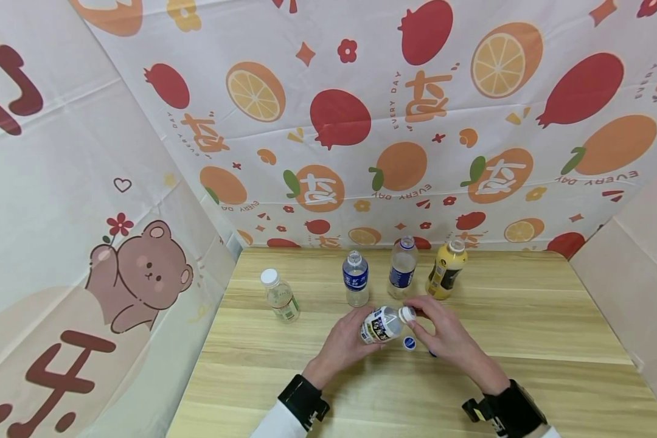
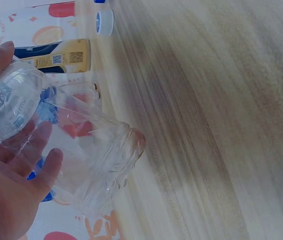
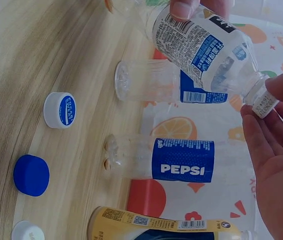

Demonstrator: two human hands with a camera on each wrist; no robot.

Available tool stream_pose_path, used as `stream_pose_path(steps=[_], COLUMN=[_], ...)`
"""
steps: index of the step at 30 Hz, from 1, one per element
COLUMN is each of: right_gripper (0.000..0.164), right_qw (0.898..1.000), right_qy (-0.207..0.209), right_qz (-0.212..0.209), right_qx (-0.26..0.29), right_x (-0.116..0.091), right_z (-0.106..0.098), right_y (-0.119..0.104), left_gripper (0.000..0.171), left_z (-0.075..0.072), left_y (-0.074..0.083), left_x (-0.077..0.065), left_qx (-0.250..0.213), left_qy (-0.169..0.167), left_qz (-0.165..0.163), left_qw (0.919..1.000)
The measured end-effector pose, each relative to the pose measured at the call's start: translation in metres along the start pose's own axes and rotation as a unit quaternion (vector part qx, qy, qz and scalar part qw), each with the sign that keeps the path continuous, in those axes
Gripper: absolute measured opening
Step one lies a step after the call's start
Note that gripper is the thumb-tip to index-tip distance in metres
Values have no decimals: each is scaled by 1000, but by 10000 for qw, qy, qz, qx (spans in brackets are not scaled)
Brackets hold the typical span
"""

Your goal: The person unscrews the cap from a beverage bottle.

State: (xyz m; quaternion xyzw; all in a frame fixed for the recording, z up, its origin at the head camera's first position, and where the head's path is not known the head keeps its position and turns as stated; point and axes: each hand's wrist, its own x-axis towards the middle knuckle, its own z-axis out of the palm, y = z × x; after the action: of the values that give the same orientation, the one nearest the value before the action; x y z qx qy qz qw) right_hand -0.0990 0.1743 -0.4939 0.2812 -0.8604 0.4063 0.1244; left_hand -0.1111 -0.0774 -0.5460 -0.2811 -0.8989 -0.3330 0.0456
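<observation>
My left hand point(image 1: 346, 340) grips a clear plastic bottle point(image 1: 382, 325) with a white, black and yellow label, tilted with its neck toward the right. At the neck, my right hand point(image 1: 443, 331) pinches the white bottle cap point(image 1: 407, 314) between thumb and fingers. In the right wrist view the cap point(image 3: 265, 104) sits at the bottle's mouth; whether it is threaded on I cannot tell. Beneath the hands on the table lie a white cap with a blue top point(image 3: 59, 110), a blue cap point(image 3: 31, 175) and another white cap point(image 3: 27, 231).
Behind the hands stand an uncapped blue-labelled bottle point(image 1: 356, 280), an uncapped Pepsi bottle point(image 1: 402, 267) and a yellow bottle point(image 1: 447, 269) without a cap. Farther left is a clear bottle with a white cap point(image 1: 280, 296). A fruit-printed cloth point(image 1: 339, 118) hangs behind the wooden table point(image 1: 536, 316).
</observation>
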Motion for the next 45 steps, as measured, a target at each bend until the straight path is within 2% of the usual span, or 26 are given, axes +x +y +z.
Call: stream_pose_path(steps=[7,10,13,17,23,27,37,45], right_gripper=[39,31,26,27,33,36,36,36], right_qw=[9928,9899,9901,9931,9970,9975,9948,9901], right_qy=[60,114,147,125,140,198,107,68], right_qz=[1185,1389,1361,1150,751,652,954,1171], right_qx=[-174,-277,-301,-196,-111,-190,-339,-772], right_x=[-1,-1,-1,0,-1,-1,-11,-26], right_z=[1,1,0,0,-1,-4,-12,-22], right_y=[-5,-7,-7,-6,-2,-1,6,21], left_gripper=[81,82,82,82,82,83,83,82], left_z=[0,-1,0,0,2,1,-1,-1], left_y=[2,2,2,1,0,-1,-3,-8], left_x=[1,1,2,2,0,-1,-3,-5], left_qx=[602,848,951,942,766,644,303,84], left_qy=[193,276,328,326,245,199,258,317], left_qz=[147,200,227,211,3,-136,-257,-311], left_qw=[9979,9958,9947,9948,9968,9976,9989,9990])
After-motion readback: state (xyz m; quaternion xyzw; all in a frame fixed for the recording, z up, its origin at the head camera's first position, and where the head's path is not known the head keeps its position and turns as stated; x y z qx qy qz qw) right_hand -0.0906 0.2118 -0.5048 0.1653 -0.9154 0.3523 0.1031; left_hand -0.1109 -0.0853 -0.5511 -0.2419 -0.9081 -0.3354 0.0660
